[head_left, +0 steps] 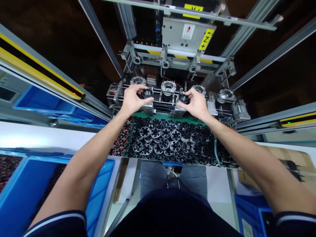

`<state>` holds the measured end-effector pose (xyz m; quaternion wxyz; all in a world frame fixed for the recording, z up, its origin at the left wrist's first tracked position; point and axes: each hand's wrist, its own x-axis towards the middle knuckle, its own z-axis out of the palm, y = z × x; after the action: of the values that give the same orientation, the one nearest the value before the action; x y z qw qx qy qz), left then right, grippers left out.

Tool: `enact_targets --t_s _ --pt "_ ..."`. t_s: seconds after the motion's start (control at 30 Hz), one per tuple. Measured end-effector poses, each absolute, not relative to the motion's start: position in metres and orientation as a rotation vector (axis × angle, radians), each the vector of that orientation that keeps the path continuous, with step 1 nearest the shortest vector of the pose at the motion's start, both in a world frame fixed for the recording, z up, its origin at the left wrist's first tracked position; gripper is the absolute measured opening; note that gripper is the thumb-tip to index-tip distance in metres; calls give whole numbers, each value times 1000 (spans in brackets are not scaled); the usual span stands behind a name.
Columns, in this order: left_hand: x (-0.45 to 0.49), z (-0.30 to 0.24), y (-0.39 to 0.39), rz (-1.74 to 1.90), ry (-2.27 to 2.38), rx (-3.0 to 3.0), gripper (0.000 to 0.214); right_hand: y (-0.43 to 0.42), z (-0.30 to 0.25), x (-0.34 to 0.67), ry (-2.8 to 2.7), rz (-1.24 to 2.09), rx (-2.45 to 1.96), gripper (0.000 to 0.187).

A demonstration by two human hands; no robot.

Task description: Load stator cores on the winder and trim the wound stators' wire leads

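My left hand (135, 98) is curled round a black slotted ring part (148, 94), thumb and fingers on opposite sides of it. Farther right, my right hand (195, 102) grips a similar black ring part (183, 98) between thumb and fingers. Both parts are at the front of the machine's fixture row, and whether they rest on it is hidden. Between the hands stands a round metal fixture (168, 88). More metal fixtures show behind my left hand (138, 81) and to the right (226, 95). Several silver and black ring parts (164, 144) lie on the green bench nearer to me.
A metal plate (185, 34) with yellow labels and a bar with hanging pins (177, 58) are above the fixtures. Yellow-striped posts (41, 67) flank the opening. Small red and black pieces (120, 141) lie at the bench's left. Blue bins (22, 184) stand left, a cardboard box (283, 158) right.
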<state>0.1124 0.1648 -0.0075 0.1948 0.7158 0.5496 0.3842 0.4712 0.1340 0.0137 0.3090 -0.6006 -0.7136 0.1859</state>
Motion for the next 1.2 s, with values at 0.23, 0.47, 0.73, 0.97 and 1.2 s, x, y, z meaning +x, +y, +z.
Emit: enact_targets --t_s 0.23,0.47,0.73,0.97,1.2 --pt "129 29 123 1132 1449 1811 69 98 38 448 -1755 731 -1539 64" --pt "154 80 -10 1196 1085 1126 76 -21 77 431 -1488 1272 -1119 72" --pt "172 111 -91 931 1004 1156 67 -108 116 455 -1202 1497 -1029 67" --pt "189 142 -103 856 822 1064 87 -125 141 452 -1147 1592 -1007 75" --pt "198 135 -103 808 730 1053 74 -130 144 449 -1147 1478 -1054 65"
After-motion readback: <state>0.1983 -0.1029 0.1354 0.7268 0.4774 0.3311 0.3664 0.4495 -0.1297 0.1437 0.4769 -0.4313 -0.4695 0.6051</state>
